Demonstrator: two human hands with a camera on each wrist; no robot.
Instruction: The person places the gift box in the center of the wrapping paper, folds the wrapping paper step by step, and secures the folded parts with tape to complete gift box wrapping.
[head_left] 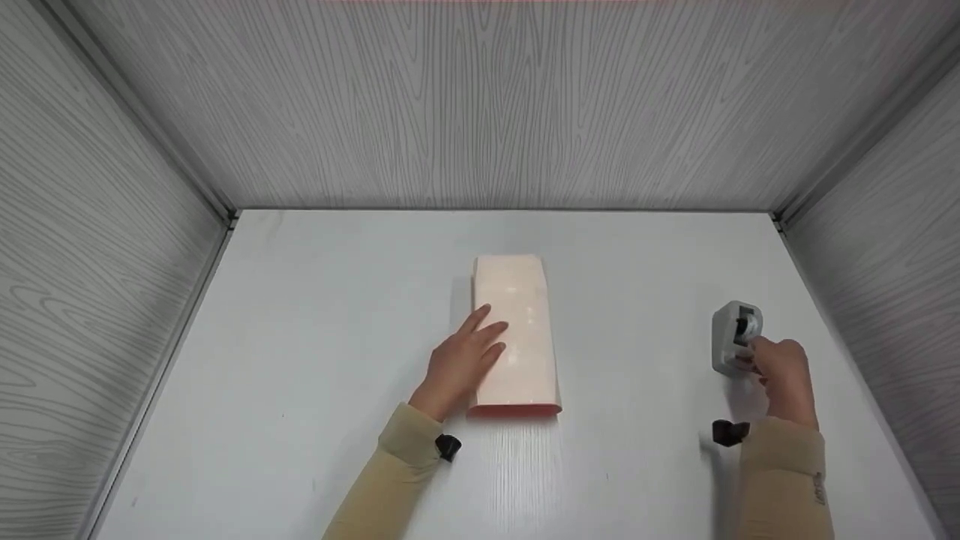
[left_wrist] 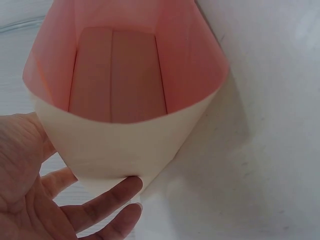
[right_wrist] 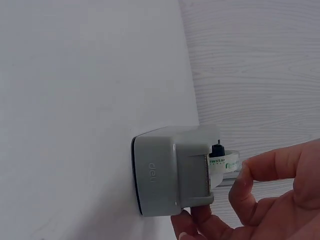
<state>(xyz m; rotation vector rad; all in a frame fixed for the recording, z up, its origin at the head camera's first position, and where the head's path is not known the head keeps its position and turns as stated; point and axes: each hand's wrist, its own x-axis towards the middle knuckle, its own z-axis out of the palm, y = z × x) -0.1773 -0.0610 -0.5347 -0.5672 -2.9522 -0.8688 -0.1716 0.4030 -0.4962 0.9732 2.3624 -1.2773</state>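
Observation:
A pale pink paper bag (head_left: pixel 517 337) lies on its side on the white table, its open mouth facing the near edge. In the left wrist view its darker pink inside (left_wrist: pixel 135 75) shows down to the folded bottom. My left hand (head_left: pixel 461 364) rests on the bag's left side, fingers spread and nearly straight. At the right stands a grey tape dispenser (right_wrist: pixel 170 170) with a roll of clear tape (right_wrist: pixel 225 162) printed in green. My right hand (head_left: pixel 784 375) pinches at the tape with thumb and forefinger, while its other fingers curl in by the dispenser's side.
The white table (head_left: pixel 300 315) is enclosed by grey wood-grain panels, one at the back (head_left: pixel 495 105) and one on each side. The dispenser stands near the right panel (head_left: pixel 892 247). A dark wrist camera (head_left: pixel 448 448) sits at the left cuff.

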